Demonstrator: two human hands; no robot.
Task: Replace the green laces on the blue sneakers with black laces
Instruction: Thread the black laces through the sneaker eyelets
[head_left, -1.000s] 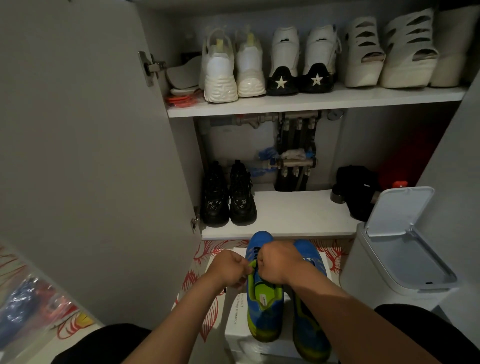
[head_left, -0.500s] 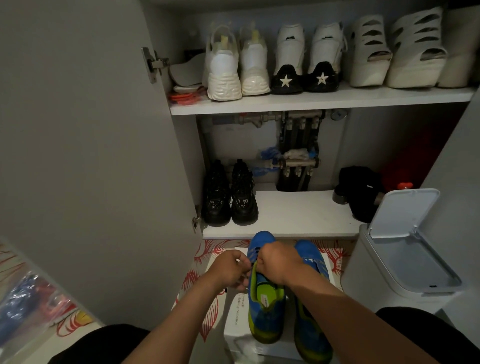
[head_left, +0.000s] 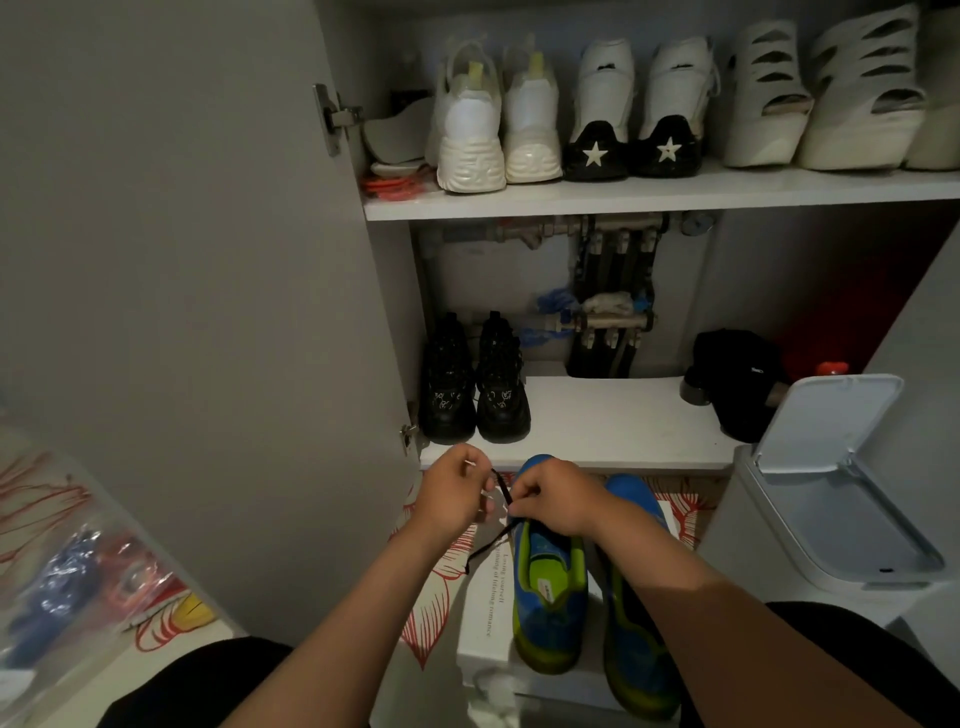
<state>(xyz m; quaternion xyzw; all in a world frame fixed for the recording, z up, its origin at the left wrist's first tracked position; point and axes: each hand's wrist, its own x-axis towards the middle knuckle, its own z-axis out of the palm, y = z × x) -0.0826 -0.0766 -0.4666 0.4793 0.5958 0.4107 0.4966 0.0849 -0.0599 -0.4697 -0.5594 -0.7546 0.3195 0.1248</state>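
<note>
Threading looks to be the step in hand, judging by the black lace (head_left: 491, 545) stretched between both hands above the left blue sneaker (head_left: 548, 608). That sneaker stands with its toe pointing away on a white box (head_left: 483, 623) at the near centre. Its partner, the right blue sneaker (head_left: 636, 639), is just beside it on the right, and both sit in front of the lower cabinet shelf (head_left: 597, 431).

The left hand (head_left: 452, 493) has its fingers curled, pinching the lace near one end, out to the left of the shoe. The right hand (head_left: 556, 499) is curled too, with its fingertips apparently clamped on the lace where it meets the eyelet rows, and it hides those eyelets. A loose tail of lace hangs down and left across the box edge. The old laces do not show on what can be seen of either shoe.

To do this well, the left hand should draw the lace out sideways in one smooth pull while the right steadies the upper, so the box does not shift. It seems wise to even the two ends before crossing to the next eyelets. The lace should lie flat rather than twisted, and the hanging tail should be kept from snagging under the sneaker.
</note>
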